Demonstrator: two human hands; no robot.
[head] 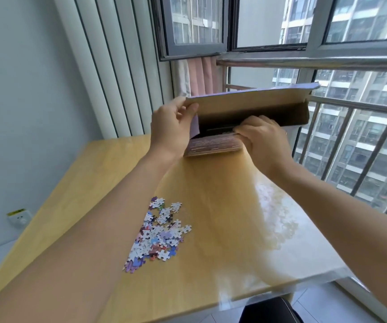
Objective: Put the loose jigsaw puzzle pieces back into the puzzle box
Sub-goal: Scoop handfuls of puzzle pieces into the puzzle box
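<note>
Left hand (172, 127) grips the near-left corner of the box's raised lid (246, 102), thumb on the brown inner face and fingers curled behind it. Right hand (263, 136) pinches the front flap (213, 145) of the box (290, 115), fingers curled over the flap's top edge at the mouth of the dark interior. Lines of pale print run across the flap's purplish outer face, too blurred to read.

The box is flat, thin cardboard, brown and matte inside, with purple print on the outside showing along the lid's far edge. Its long axis runs left to right along the far edge of the table (211, 206), next to the window railing (327, 61), and its open side faces the person. The lid is tilted up, hinged at the far side.

Loose pieces (157, 231) lie in a scattered heap on the table, well nearer the person than the box and beside the left forearm. They are small, knobbed card shapes, mostly white, lilac, blue and red, many overlapping, the heap stretching roughly toward the box.

The table is smooth pale wood with a glossy sheen that mirrors the window on its right side.
</note>
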